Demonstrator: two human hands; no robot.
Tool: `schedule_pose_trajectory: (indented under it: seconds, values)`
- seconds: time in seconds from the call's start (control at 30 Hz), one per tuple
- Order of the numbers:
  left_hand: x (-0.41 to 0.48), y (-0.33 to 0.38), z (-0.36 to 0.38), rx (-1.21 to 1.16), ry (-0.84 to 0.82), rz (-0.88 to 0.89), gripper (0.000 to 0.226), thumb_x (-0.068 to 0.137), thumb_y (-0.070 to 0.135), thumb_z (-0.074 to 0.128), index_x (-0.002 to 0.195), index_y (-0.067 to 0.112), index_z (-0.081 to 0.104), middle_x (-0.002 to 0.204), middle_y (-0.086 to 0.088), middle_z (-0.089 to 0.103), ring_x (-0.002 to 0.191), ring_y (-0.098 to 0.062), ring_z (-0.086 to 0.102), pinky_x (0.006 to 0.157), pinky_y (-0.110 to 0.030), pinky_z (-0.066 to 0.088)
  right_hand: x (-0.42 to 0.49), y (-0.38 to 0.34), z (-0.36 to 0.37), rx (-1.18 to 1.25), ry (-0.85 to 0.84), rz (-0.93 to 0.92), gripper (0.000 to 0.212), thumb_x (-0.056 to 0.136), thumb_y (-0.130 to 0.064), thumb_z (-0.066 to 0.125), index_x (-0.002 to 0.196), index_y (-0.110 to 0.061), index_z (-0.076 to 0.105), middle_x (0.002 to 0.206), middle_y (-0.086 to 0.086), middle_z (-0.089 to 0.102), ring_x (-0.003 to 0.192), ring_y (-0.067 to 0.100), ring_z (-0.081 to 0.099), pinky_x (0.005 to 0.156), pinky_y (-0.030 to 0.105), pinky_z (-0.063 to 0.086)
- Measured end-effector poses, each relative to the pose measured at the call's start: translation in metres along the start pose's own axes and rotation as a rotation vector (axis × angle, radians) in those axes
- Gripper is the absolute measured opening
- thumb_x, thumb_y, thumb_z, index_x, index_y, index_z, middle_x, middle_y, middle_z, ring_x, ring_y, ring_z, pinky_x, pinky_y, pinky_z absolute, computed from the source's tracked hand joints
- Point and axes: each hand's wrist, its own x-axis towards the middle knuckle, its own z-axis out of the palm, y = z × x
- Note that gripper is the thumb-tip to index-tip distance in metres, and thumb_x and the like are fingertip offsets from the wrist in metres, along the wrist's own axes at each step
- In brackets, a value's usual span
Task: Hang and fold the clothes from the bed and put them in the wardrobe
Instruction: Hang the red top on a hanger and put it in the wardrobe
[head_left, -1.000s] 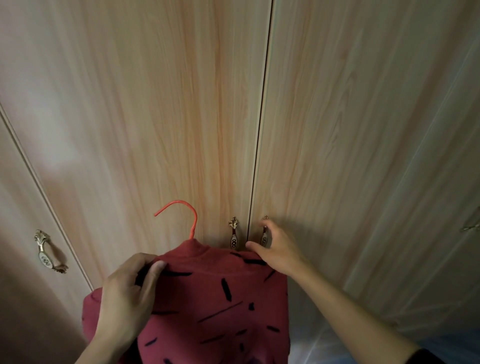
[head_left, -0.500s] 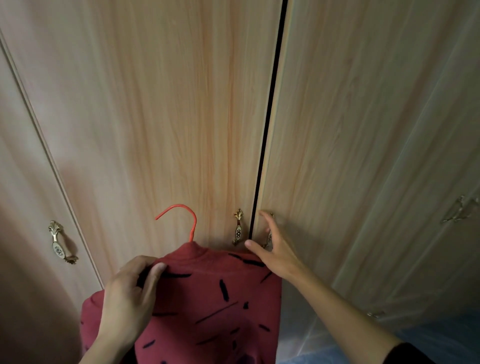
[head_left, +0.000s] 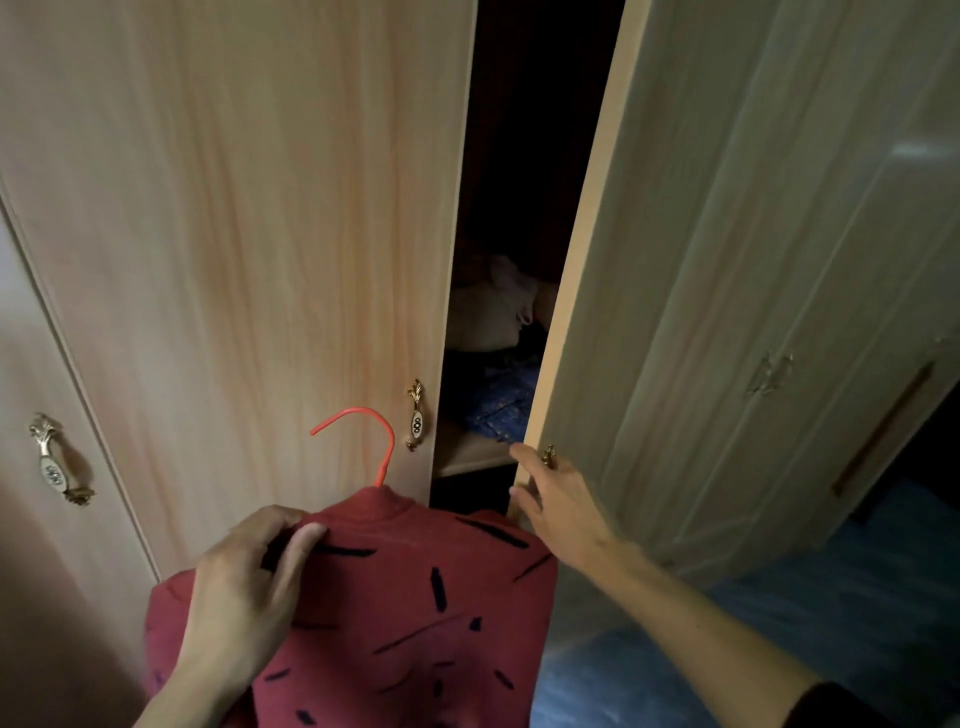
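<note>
Red sweater (head_left: 415, 613) on an orange hanger, held low in front of the wardrobe. Only the hanger hook (head_left: 363, 436) shows, standing up from the collar against the closed left door (head_left: 260, 234), just left of that door's handle (head_left: 415, 415).

Left hand (head_left: 244, 597): fingers curled over the sweater's left shoulder, gripping cloth and presumably the hanger arm beneath. It alone carries the garment.

Shoulder line runs left to right, square to the wardrobe front. The dark opening (head_left: 519, 156) lies up and to the right of the hook, and looks narrower than the shoulders are wide.

Right hand (head_left: 561, 499): at the free edge of the right door (head_left: 727, 260), just below its handle (head_left: 548, 455), fingers spread. Cannot tell whether any hook behind the edge. This hand is nearer the opening but is busy with the door.

Inside: a shelf with a pale bundle (head_left: 488, 312) and blue cloth (head_left: 506, 400) below it. No rail visible; the upper part is too dark.

Judgement: door opening in progress, hanging not yet begun. The sweater must travel right and up, and either go in edge-on or wait for a wider gap.
</note>
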Motion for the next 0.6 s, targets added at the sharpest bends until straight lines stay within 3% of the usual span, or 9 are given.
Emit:
schedule_pose_trajectory:
  seconds: [0.07,0.13,0.2,0.23,0.37,0.53,0.6]
  values:
    - [-0.012,0.014,0.003,0.001,0.001,0.022,0.015,0.085,0.017,0.07,0.076,0.028,0.066,0.085,0.019,0.067,0.076,0.002,0.062,0.065,-0.013,0.042,-0.016,0.004,-0.01,-0.037,0.023,-0.002,0.042,0.096,-0.028,0.057,0.133,-0.037,0.039,0.089,0.005,0.053,0.065,0.017,0.052,0.066,0.028,0.049]
    - [-0.029,0.028,0.005,-0.005,0.008,0.019,0.012,0.084,0.02,0.069,0.077,0.029,0.066,0.087,0.021,0.067,0.077,0.004,0.062,0.065,-0.011,0.042,-0.034,0.005,-0.021,-0.056,0.046,0.017,0.036,0.097,-0.031,0.055,0.131,-0.034,0.041,0.116,0.015,0.05,0.076,0.024,0.058,0.075,0.034,0.054]
    - [-0.048,0.042,0.007,-0.001,0.016,-0.002,0.015,0.085,0.017,0.071,0.077,0.029,0.066,0.087,0.021,0.067,0.077,0.004,0.062,0.064,-0.009,0.041,-0.054,0.007,-0.036,-0.067,0.063,0.052,0.034,0.098,-0.03,0.054,0.132,-0.027,0.046,0.151,0.025,0.024,0.098,0.036,0.061,0.09,0.037,0.053]
    - [-0.058,0.049,0.008,0.007,0.015,-0.012,0.016,0.086,0.015,0.071,0.078,0.029,0.066,0.089,0.021,0.067,0.077,0.004,0.062,0.064,-0.008,0.041,-0.065,0.01,-0.044,-0.074,0.085,0.055,0.033,0.098,-0.029,0.054,0.131,-0.024,0.049,0.157,0.025,0.012,0.108,0.038,0.059,0.092,0.036,0.052]
    - [-0.091,0.081,0.014,0.02,0.013,-0.025,0.022,0.088,0.014,0.071,0.077,0.032,0.064,0.09,0.023,0.067,0.077,0.006,0.062,0.063,-0.007,0.04,-0.106,0.035,-0.074,-0.158,0.147,0.076,0.028,0.097,-0.032,0.051,0.123,-0.022,0.048,0.159,0.017,0.011,0.132,0.036,0.043,0.086,0.045,0.055]
    - [-0.125,0.116,0.031,0.009,0.009,0.019,0.017,0.089,0.015,0.069,0.079,0.028,0.066,0.088,0.02,0.066,0.074,0.001,0.061,0.061,-0.008,0.04,-0.156,0.074,-0.111,-0.197,0.114,0.244,0.048,0.101,-0.036,0.046,0.147,-0.028,0.033,0.162,0.014,0.007,0.134,0.033,0.044,0.085,0.04,0.054]
    - [-0.133,0.126,0.041,-0.001,-0.001,0.033,0.016,0.089,0.012,0.07,0.078,0.024,0.067,0.086,0.018,0.067,0.073,-0.001,0.061,0.061,-0.009,0.04,-0.169,0.088,-0.125,-0.186,0.107,0.297,0.055,0.101,-0.037,0.046,0.152,-0.028,0.026,0.164,0.012,0.004,0.14,0.032,0.037,0.089,0.04,0.051]
